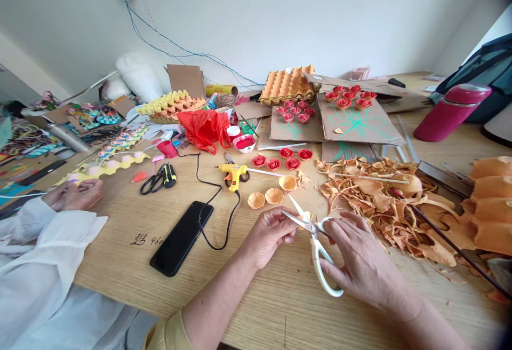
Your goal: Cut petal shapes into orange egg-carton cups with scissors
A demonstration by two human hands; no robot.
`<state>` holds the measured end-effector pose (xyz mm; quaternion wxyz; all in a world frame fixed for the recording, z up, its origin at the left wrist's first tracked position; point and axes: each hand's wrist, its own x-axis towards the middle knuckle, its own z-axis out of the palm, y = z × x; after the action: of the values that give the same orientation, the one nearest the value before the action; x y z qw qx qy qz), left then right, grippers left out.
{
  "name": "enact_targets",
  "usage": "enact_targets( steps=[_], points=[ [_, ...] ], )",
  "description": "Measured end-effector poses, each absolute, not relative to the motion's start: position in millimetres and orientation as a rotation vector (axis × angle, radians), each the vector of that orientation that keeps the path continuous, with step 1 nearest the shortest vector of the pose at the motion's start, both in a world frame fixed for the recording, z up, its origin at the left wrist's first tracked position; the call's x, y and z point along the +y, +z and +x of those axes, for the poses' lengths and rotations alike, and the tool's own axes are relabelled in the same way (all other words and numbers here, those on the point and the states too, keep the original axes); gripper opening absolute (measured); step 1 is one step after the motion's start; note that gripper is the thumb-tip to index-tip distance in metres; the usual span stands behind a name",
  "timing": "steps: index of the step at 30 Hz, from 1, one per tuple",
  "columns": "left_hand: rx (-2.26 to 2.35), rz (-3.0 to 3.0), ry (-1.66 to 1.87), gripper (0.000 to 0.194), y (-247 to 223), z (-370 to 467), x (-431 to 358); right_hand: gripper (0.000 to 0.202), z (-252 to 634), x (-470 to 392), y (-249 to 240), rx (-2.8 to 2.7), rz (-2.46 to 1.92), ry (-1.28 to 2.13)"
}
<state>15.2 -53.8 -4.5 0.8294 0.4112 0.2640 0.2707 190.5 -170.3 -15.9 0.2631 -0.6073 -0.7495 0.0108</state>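
White-handled scissors (319, 254) are in my right hand (362, 259), its fingers through the loops and the blades apart. My left hand (272, 235) pinches a small orange egg-carton cup (305, 216), mostly hidden behind the blades and fingers. Just beyond my left hand sit three cut orange cups (274, 196) on the wooden table (248, 307). Several red paper-pulp roses (293, 163) lie behind them. To the right spreads a heap of orange carton scraps (364, 190).
Left of my hands lie a yellow glue gun (236, 171) with its cord, a black phone (182, 238) and black-handled scissors (154, 182). A co-worker's hands (80, 195) rest at the left. Cardboard with more roses (352, 120) and a pink bottle (452, 112) stand behind.
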Motion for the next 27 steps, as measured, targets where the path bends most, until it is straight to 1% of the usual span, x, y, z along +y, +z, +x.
enact_targets(
  steps=[9, 16, 19, 27],
  points=[
    [0.527, 0.972, 0.608, 0.030, -4.7, 13.5, -52.1, 0.019, 192.8, -170.7, -17.1, -2.047, -1.554, 0.098],
    [0.482, 1.150, 0.619, 0.021, -3.2, 10.4, -48.3, 0.017, 193.8, -172.3, -14.5, -2.077, -1.512, 0.141],
    [0.484, 1.251, 0.628, 0.021, -0.8, 9.2, -46.8, 0.017, 194.7, -172.2, -13.9, -2.080, -1.526, 0.128],
    [0.470, 1.433, 0.681, 0.018, 5.7, 8.8, -46.8, 0.029, 196.8, -170.8, -16.0, -2.086, -1.592, 0.069]
  ],
)
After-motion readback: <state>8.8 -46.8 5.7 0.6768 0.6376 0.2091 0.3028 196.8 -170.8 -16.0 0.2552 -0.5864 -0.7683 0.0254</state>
